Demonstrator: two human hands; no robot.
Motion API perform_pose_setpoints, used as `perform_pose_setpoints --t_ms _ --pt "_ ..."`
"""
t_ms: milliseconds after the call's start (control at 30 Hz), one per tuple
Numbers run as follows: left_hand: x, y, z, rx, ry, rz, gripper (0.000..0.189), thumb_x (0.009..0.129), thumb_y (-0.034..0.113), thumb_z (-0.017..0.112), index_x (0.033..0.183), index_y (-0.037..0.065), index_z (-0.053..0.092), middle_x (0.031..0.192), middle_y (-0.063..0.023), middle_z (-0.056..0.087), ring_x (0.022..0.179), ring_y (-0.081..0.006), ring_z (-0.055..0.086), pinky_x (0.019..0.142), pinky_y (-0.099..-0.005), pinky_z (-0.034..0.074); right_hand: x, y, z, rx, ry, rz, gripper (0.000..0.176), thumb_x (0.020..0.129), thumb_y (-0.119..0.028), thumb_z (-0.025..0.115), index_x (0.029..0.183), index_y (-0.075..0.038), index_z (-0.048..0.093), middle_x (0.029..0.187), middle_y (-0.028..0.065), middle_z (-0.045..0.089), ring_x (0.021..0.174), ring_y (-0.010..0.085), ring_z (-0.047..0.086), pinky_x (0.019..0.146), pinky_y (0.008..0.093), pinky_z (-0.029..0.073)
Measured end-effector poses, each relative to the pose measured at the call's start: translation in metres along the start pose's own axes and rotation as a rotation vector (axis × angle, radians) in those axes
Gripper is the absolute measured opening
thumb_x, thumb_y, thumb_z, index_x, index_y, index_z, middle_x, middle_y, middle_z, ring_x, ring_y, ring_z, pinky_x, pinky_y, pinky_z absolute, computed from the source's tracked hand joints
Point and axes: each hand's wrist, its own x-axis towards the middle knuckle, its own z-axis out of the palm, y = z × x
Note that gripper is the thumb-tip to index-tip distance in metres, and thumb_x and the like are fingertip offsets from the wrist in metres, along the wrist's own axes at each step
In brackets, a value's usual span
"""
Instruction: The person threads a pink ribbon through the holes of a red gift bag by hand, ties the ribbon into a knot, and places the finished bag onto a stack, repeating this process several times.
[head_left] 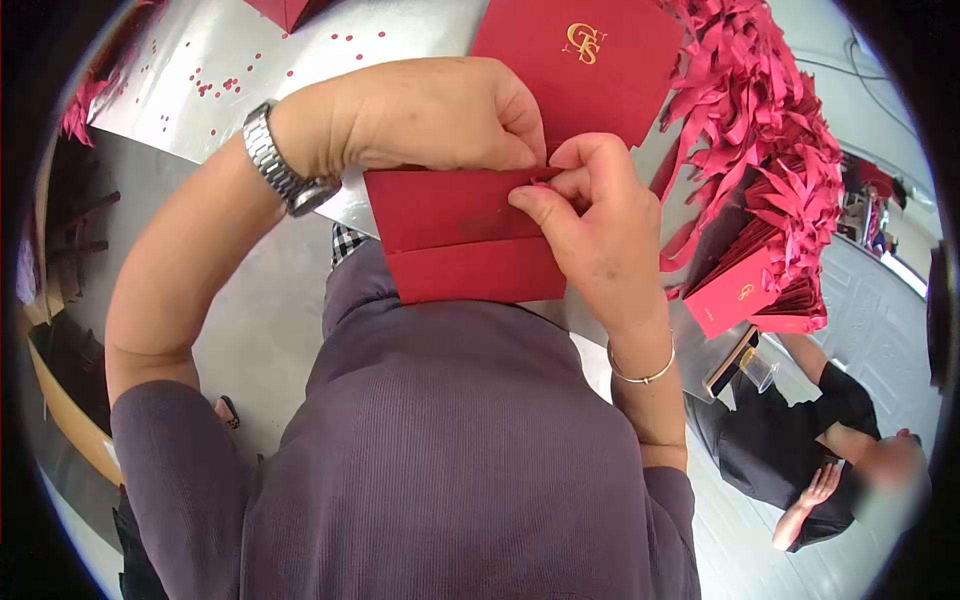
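A dark red folded card or bag [450,215] lies at the front of my body, with a crease running across it. My left hand [450,110], with a steel watch on its wrist, is curled at its top edge; its fingertips are mostly hidden. On the right, my right hand [610,225] has its thumb and fingers pinched together over the card's top edge, around a small bit of pink-red ribbon [542,183]. The two hands nearly touch.
Behind my hands lies a larger red piece with a gold logo [583,42]. Red bags with ribbons [735,290] are heaped at the right, near a phone [733,362] and clear cup [759,372]. Small red discs [230,85] dot the table. A person in black [780,430] sits at the right.
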Motion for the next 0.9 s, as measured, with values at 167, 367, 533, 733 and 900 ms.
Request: perform_pose_setpoints --t_ms 167,367,533,733,900 --pt "0.002 -0.007 0.014 0.402 0.176 0.243 0.011 0.083 0.007 0.062 0.089 -0.002 0.066 0.079 -0.0141 0.067 0.073 -0.0217 0.064 0.069 -0.0324 0.050 -0.003 0.004 -0.001 0.006 -0.035 0.048 0.040 0.073 -0.017 0.078 0.098 -0.004 0.051 0.071 0.0099 0.064 0.067 0.0287 0.064 0.060 0.0379 0.049" --pt "-0.007 -0.011 0.012 -0.011 0.532 -0.085 0.015 0.095 0.011 0.055 0.099 -0.001 0.063 0.081 -0.0049 0.066 0.075 -0.0113 0.065 0.067 -0.0236 0.055 -0.007 0.025 0.007 0.010 -0.007 0.019 0.045 0.074 -0.011 0.079 0.108 -0.001 0.051 0.072 0.0092 0.064 0.064 0.0174 0.061 0.063 0.0302 0.049" --pt "-0.015 -0.029 0.023 -0.206 0.881 0.038 0.017 0.089 0.006 0.056 0.102 -0.001 0.064 0.084 -0.0082 0.068 0.067 -0.0150 0.066 0.059 -0.0267 0.052 -0.007 0.027 0.006 0.027 -0.052 0.057 0.044 0.076 -0.010 0.076 0.111 0.000 0.051 0.071 0.0100 0.063 0.065 0.0183 0.061 0.064 0.0310 0.049" --pt "-0.044 -0.032 0.032 0.636 0.611 0.337 0.020 0.076 0.001 0.068 0.096 0.000 0.066 0.089 -0.0113 0.063 0.084 -0.0303 0.059 0.078 -0.0377 0.049 -0.013 0.030 0.004 0.040 -0.035 0.024 0.046 0.077 -0.009 0.074 0.117 0.001 0.051 0.068 0.0092 0.060 0.062 0.0161 0.058 0.061 0.0299 0.047" --pt "-0.052 -0.019 0.033 0.227 0.511 0.202 0.014 0.079 0.002 0.066 0.093 -0.002 0.064 0.088 -0.0073 0.062 0.083 -0.0204 0.059 0.074 -0.0306 0.049 -0.041 0.022 -0.032 0.132 -0.035 0.116 0.062 0.076 -0.003 0.073 0.132 -0.002 0.048 0.063 0.0024 0.051 0.056 0.0064 0.045 0.054 0.0240 0.037"
